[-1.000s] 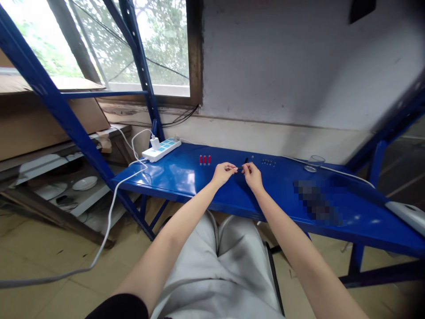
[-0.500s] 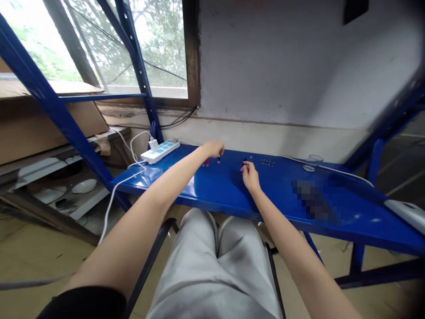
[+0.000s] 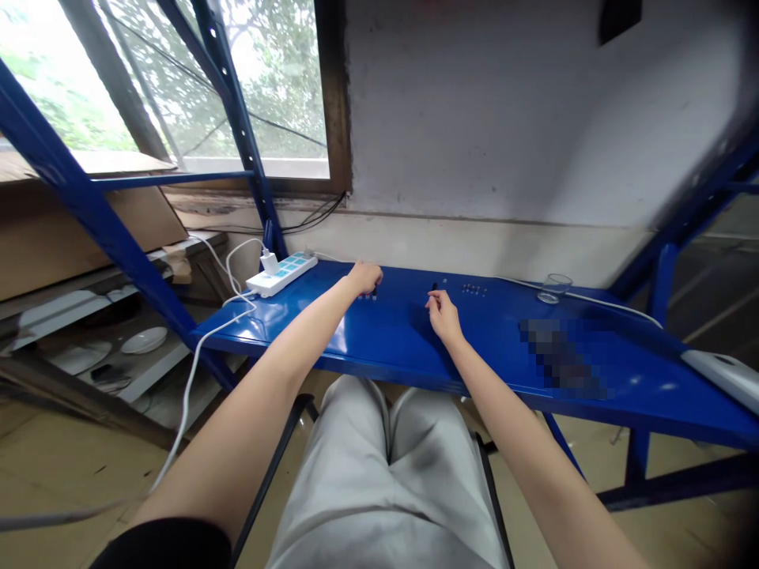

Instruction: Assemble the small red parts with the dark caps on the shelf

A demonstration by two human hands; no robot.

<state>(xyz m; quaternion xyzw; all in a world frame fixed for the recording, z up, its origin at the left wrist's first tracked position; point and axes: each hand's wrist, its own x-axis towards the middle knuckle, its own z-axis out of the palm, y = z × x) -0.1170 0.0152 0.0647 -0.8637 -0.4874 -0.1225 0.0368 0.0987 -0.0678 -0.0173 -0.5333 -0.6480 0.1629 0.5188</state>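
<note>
My left hand (image 3: 366, 276) reaches to the back left of the blue table, palm down with its fingers bent together. At its fingertips is a small black stick (image 3: 375, 291) with a silver end, which they seem to pinch. Beside this, partly hidden under the hand, lie small pieces with silver ends (image 3: 364, 297). Nearer the middle, my right hand (image 3: 443, 316) hovers low with curled fingers, thumb close to the fingertips. Just beyond them shows a small black piece (image 3: 435, 286); whether it is gripped is too small to tell.
On the blue table (image 3: 391, 340), several tiny silvery pieces (image 3: 474, 290) lie in rows right of my right hand. Farther right stand a clear glass (image 3: 554, 288) and a blurred-out dark object (image 3: 560, 356). A white power strip (image 3: 281, 274) with cables sits at the left end.
My left hand has moved a little left and down, and the black stick now lines up beside the silver-ended pieces. My right hand stays almost in place. The view has shifted slightly.
</note>
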